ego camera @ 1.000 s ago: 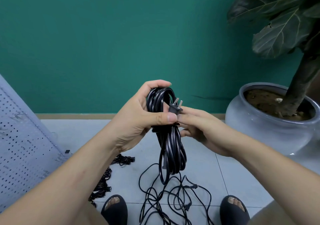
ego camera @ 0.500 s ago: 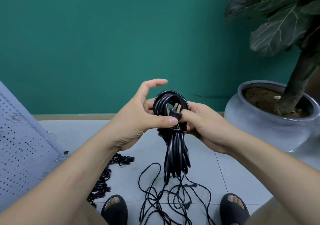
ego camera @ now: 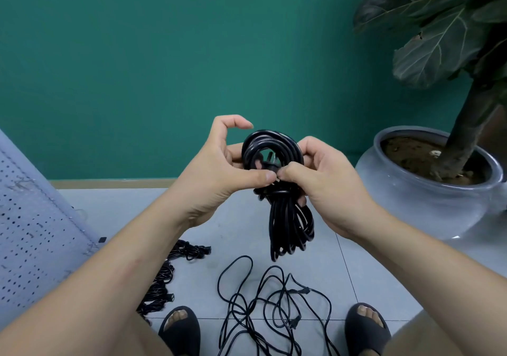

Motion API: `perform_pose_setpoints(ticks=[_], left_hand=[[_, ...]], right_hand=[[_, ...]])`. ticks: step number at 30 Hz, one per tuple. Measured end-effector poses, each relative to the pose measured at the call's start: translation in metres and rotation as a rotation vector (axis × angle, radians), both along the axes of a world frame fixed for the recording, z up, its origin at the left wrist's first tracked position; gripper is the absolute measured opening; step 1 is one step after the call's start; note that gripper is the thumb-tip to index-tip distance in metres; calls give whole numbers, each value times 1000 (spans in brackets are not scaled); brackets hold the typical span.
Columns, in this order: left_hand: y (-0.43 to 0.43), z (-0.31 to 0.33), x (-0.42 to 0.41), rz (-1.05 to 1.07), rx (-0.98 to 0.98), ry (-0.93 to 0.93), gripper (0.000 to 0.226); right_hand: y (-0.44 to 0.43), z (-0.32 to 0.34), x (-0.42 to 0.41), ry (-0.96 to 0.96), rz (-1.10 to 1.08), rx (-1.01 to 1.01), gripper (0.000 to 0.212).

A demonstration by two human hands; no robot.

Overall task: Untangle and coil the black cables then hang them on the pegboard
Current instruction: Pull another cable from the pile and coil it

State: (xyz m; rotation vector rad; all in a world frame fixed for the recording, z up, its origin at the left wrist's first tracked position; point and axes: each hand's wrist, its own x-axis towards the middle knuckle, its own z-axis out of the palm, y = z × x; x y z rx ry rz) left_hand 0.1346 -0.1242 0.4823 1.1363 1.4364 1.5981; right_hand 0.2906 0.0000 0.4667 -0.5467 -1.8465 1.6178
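A coiled black cable (ego camera: 285, 218) hangs in front of me, wrapped round its middle, with a loop at the top. My left hand (ego camera: 219, 174) holds the bundle from the left, thumb pressed on the front, index finger raised and curled. My right hand (ego camera: 323, 180) grips the bundle from the right and its thumb meets the left thumb at the plug (ego camera: 267, 163), which sits inside the top loop. A loose tangle of thin black cable (ego camera: 269, 306) lies on the floor between my feet. The grey pegboard (ego camera: 30, 235) leans at the left edge.
Several small coiled black cables (ego camera: 164, 281) lie on the tiles beside the pegboard. A big grey pot (ego camera: 428, 205) with a large-leafed plant stands at the right against the green wall. My sandalled feet (ego camera: 179, 328) are at the bottom.
My right hand has pushed the plug into the top loop of the coil and closed round the bundle. The coil has shifted a little right and its loop has widened.
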Motion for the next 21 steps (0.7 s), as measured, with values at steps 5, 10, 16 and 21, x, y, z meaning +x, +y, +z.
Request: perform_pose_setpoints(ticks=[5,10,16,21], left_hand=[[6,5,3,28,-50,-34,78],[7,4,4,80,-91,-63,80],[12,-3,13,201,-70,18,79],[11,-13,19,288,24,68,76]], right_hand=[[0,1,1,12,-70,38,22],[1,0,1,-28,-115,97,20],[3,1,3,-79,-135,183,18],[5,3,4,-49,-161,224,15]])
